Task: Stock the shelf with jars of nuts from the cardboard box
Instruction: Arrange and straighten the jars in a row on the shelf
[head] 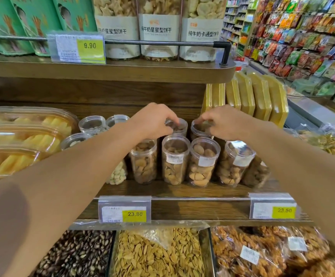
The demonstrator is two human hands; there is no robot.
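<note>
On the dark wooden shelf (182,188), round jars of clear plastic with nuts inside stand in two rows. The left hand (152,121) holds with curled fingers the lid of a far jar (179,127). The right hand (221,121) holds in the same way the far jar on the right (197,129). Near them stands a labelled jar (175,159), smooth and cylindrical.

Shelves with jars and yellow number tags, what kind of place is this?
Most likely a grocery store. Yellow price tags clip to the wooden shelf, jars of nuts stand in rows, and an aisle of hanging snack packets runs behind.
</note>
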